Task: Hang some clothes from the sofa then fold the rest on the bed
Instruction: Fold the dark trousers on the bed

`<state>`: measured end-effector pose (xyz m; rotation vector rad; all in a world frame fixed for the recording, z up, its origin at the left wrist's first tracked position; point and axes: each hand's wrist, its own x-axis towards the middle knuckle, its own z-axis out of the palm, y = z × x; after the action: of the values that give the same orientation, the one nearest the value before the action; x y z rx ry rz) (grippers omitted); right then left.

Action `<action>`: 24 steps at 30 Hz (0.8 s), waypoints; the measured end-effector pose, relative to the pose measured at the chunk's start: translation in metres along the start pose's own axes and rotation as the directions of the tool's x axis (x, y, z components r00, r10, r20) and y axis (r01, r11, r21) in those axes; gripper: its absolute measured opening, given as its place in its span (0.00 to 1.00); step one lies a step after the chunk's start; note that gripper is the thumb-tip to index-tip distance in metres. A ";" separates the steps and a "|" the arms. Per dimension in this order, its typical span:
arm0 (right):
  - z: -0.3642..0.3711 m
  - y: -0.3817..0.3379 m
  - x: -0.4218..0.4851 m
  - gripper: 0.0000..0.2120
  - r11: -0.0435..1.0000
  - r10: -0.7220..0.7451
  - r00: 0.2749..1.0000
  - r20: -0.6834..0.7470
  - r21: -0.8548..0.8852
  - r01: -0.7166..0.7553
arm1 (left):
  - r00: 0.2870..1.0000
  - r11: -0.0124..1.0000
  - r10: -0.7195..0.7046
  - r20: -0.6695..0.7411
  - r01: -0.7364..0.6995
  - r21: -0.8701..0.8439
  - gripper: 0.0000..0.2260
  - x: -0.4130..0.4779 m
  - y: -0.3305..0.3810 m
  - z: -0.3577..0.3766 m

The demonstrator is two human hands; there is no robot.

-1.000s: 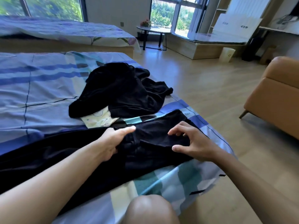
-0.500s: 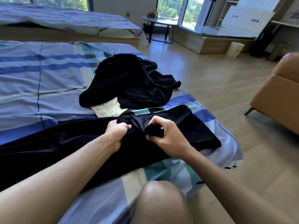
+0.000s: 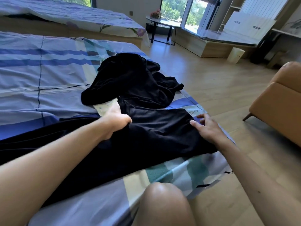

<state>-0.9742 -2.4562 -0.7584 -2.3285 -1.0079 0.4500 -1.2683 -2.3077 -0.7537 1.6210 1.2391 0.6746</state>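
Observation:
A long black garment (image 3: 156, 136) lies spread across the near corner of the bed (image 3: 40, 82), running off to the left under my arm. My left hand (image 3: 114, 121) grips its upper edge, fingers curled into the cloth. At the garment's right end my right hand (image 3: 206, 128) lies flat, fingers spread and straight, pressing the fabric down near the bed's edge. A second black garment (image 3: 135, 82) sits crumpled in a heap just beyond, partly covering a pale piece of cloth (image 3: 105, 106).
An orange sofa (image 3: 280, 105) stands to the right across bare wooden floor. My knee (image 3: 164, 204) is against the bed's near edge. A second bed (image 3: 73, 15), a small round table (image 3: 161, 23) and a window bench (image 3: 211, 44) lie further back.
My right hand has let go of the bunched cloth and moved right, flattening out at the garment's end. The garment now lies smoother. My left hand keeps its grip.

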 end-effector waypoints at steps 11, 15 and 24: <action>0.010 -0.010 -0.004 0.11 0.960 0.088 0.937 0.337 0.224 -0.170 | 0.992 0.985 -0.117 0.046 0.110 0.133 0.54 -0.033 -0.060 -0.062; 0.017 -0.026 -0.004 0.27 0.933 0.121 0.988 0.092 -0.350 -0.082 | 0.995 0.853 -0.071 -0.068 0.096 0.514 0.55 -0.056 -0.053 -0.058; 0.139 -0.211 -0.121 0.36 0.792 -0.537 0.734 0.416 -0.051 0.608 | 0.907 0.482 0.002 0.422 -0.370 0.794 0.34 -0.106 -0.086 -0.119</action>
<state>-1.2412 -2.3780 -0.7299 -1.9494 -1.9625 0.5805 -1.4399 -2.3622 -0.7728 2.6125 1.1641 -0.2615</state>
